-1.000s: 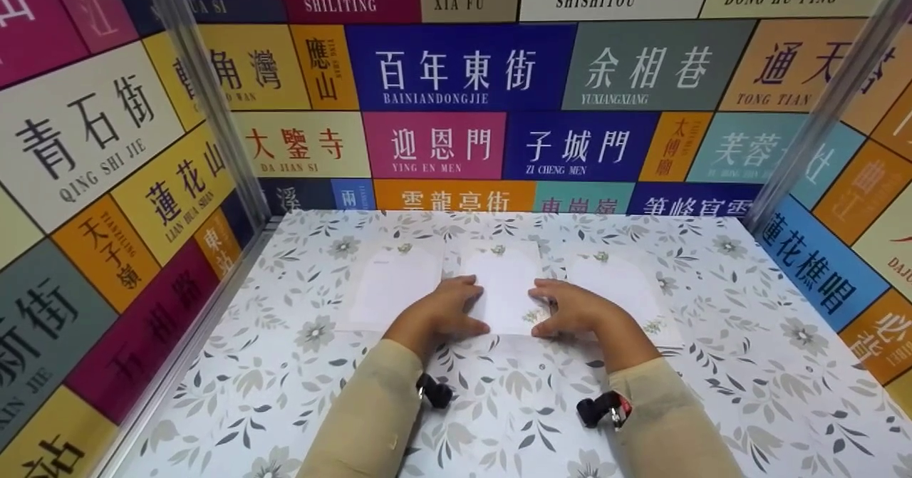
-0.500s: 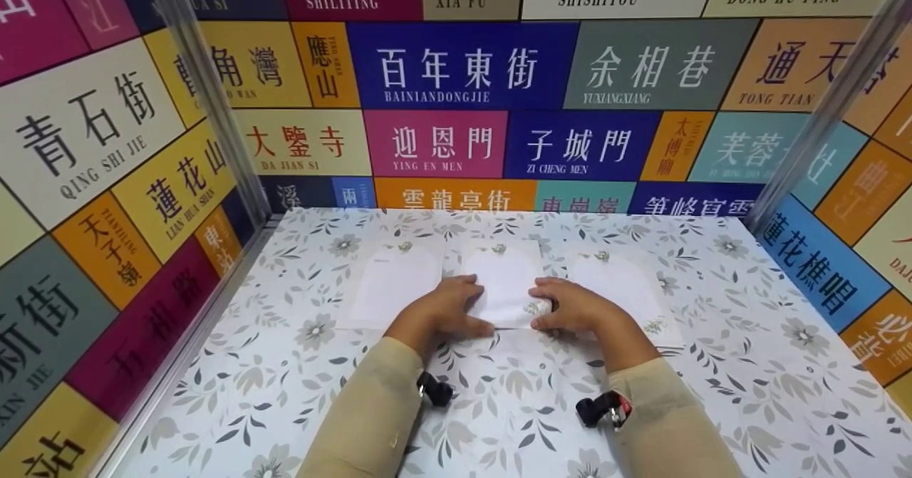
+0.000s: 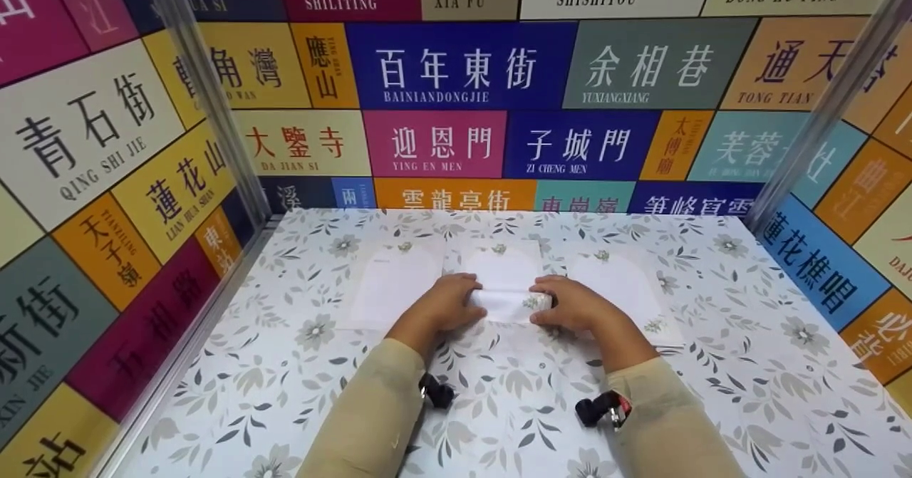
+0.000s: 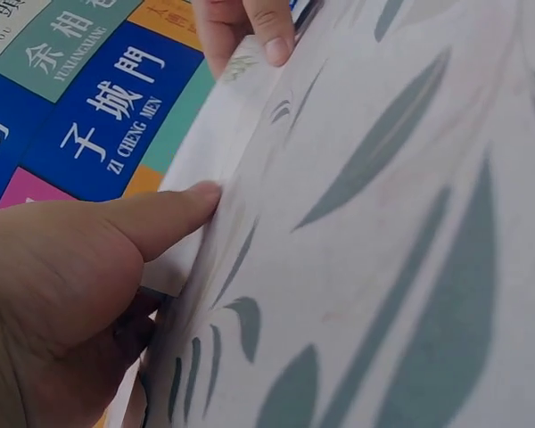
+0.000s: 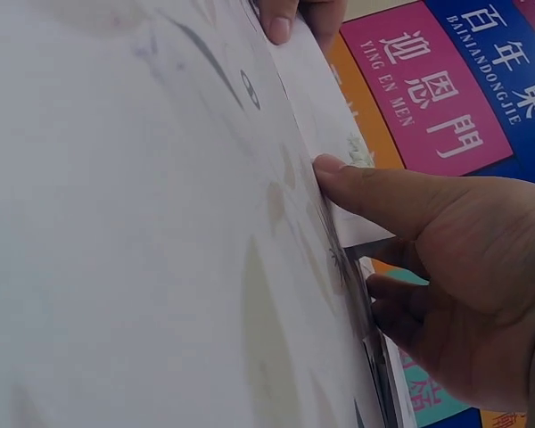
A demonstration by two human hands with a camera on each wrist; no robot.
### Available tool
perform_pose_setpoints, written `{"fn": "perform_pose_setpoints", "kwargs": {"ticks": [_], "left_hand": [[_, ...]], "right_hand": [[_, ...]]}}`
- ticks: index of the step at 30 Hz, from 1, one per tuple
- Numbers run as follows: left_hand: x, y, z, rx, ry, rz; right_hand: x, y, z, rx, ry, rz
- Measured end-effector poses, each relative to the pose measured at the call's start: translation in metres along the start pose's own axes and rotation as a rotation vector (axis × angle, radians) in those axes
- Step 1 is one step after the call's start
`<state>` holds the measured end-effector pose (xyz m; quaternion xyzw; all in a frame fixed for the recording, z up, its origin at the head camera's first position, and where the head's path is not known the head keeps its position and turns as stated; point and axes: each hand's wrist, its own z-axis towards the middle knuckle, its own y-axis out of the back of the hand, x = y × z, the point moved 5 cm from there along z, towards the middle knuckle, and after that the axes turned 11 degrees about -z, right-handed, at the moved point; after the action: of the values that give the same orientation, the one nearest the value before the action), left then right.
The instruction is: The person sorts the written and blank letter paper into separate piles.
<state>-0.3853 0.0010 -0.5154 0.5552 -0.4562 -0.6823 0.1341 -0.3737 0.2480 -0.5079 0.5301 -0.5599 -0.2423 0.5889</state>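
Note:
The middle sheet of letter paper (image 3: 502,268), white with a small floral print at its top, lies between two others on the table. Its lower part (image 3: 507,307) is bent up, showing a sprig print at the right end. My left hand (image 3: 452,303) pinches the left end of this bent part, thumb (image 4: 183,209) on the near face and fingers curled behind. At the other end my right hand (image 3: 576,305) pinches it likewise, its thumb (image 5: 366,187) along the near face. The fingertips behind the paper are partly hidden.
Similar letter sheets lie to the left (image 3: 395,286) and right (image 3: 616,286), partly beneath my hands. A white tablecloth (image 3: 499,407) with grey leaves and flowers covers the table. Behind it stands a wall (image 3: 456,65) of coloured name panels, with metal posts (image 3: 214,93) at the corners.
The middle sheet's lower edge has come up off the table and bent away from me. Both thumbs have moved up and forward with it; the side sheets stay put.

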Motion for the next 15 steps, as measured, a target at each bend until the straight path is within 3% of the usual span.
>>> {"fn": "perform_pose_setpoints", "kwargs": {"ticks": [6,10,15], "left_hand": [[0.0004,0.0028,0.0012,-0.103,-0.036,-0.004],[0.001,0.0033,0.0013,-0.124,0.012,-0.019],[0.0007,0.0042,0.0006,-0.135,0.088,-0.109]], "right_hand": [[-0.001,0.0028,0.0001,-0.103,-0.043,0.003],[-0.0002,0.0055,0.0,-0.12,-0.063,-0.018],[0.001,0.0083,0.0002,-0.109,-0.08,0.0]]}}
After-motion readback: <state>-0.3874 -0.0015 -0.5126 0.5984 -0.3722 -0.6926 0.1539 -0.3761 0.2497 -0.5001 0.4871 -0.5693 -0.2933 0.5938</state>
